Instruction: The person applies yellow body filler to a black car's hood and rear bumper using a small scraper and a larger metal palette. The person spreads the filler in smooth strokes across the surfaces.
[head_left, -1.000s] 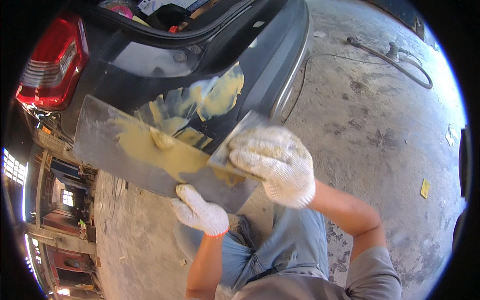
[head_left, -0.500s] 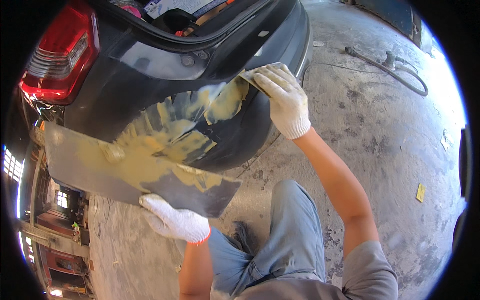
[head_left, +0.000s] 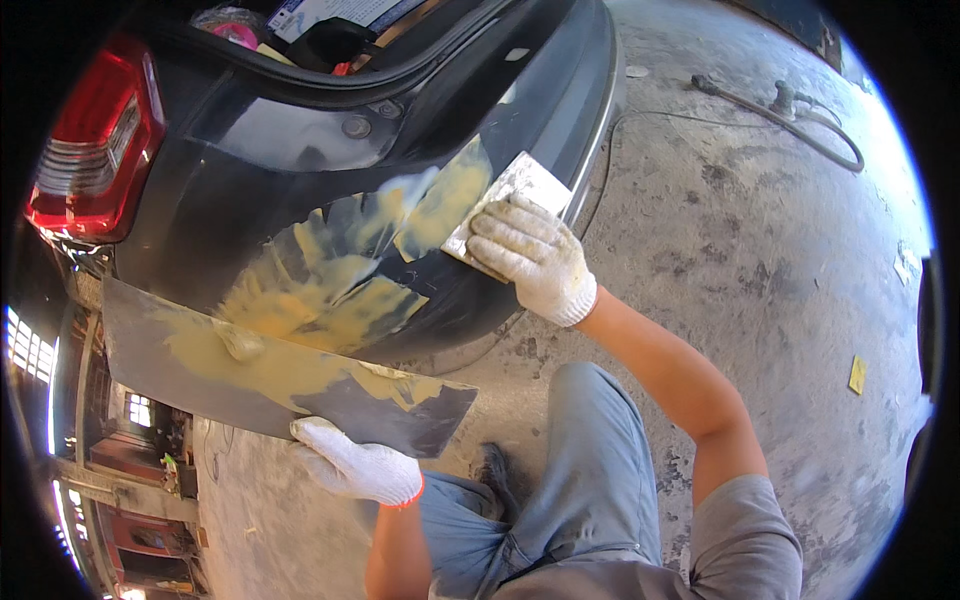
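My right hand point(head_left: 530, 258), in a stained white knit glove, grips a flat metallic spreader point(head_left: 535, 185) against the dark car bumper point(head_left: 440, 300). Beside its left edge, yellowish body filler point(head_left: 445, 205) lies in streaky patches over the bodywork. Gloved too, my left hand point(head_left: 355, 465) is closed on the near edge of a long grey mixing board point(head_left: 400, 425). Smeared filler and a thick lump point(head_left: 238, 343) of it lie on that board. The board overlaps the lower part of the bumper in view; whether they touch I cannot tell.
A red tail light point(head_left: 95, 140) sits at the upper left, below the open boot holding assorted items. On the concrete floor point(head_left: 720, 300) lie a hose point(head_left: 790, 125) and a yellow scrap point(head_left: 857, 375). Shelving point(head_left: 130, 485) stands at the lower left.
My right hand has moved down and slightly left, and the spreader now lies flatter, its broad face showing. The board in my left hand has shifted slightly lower.
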